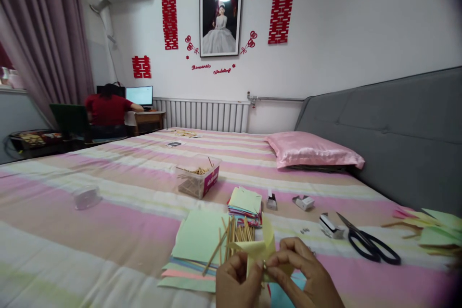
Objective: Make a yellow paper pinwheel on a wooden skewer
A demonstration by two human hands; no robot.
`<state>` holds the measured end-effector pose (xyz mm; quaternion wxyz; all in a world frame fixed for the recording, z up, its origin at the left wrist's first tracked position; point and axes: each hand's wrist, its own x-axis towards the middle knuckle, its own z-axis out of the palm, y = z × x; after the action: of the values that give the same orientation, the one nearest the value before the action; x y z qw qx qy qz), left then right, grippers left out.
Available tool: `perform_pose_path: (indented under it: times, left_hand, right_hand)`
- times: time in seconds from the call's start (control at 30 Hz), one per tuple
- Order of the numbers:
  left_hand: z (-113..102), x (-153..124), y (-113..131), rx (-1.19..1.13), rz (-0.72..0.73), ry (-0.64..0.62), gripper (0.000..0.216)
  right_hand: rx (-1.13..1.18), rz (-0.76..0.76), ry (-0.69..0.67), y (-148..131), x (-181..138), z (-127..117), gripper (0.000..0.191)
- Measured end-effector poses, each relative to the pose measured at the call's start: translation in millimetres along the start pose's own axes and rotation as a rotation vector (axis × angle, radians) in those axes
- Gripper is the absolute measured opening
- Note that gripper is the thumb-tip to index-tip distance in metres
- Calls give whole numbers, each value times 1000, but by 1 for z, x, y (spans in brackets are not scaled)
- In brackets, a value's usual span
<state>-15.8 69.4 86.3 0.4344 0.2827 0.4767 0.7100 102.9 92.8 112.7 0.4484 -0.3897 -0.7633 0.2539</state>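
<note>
A yellow paper pinwheel [257, 250] with curled blades is held up near the bottom middle of the view. My left hand [238, 279] pinches its left side between thumb and fingers. From the right, my right hand [305, 274] closes its fingertips on the middle of the pinwheel, by a small shiny metal piece [264, 264], perhaps a pin head. Just behind lie a bunch of thin wooden sticks [243, 231] and a stack of pale green and other coloured paper [198, 236]. Blue paper [283, 296] shows below my hands.
Black-handled scissors [373, 245] lie to the right among small boxes [330, 226]. Smaller paper squares [245, 202] and a clear tub of sticks [198, 178] stand farther back. Finished-looking paper pieces on sticks [433, 228] lie far right. A person in red [108, 110] sits at a desk.
</note>
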Motion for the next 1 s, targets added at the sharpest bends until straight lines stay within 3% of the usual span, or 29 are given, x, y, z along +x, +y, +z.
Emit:
perform_pose_path:
  times: [0.6, 1.0]
  left_hand:
    - [-5, 4, -12, 37, -9, -53, 20]
    - [-9, 4, -8, 72, 26, -70, 26]
  right_hand:
    - [-136, 10, -161, 0, 1, -12, 20]
    - [111, 77, -119, -8, 1, -7, 15]
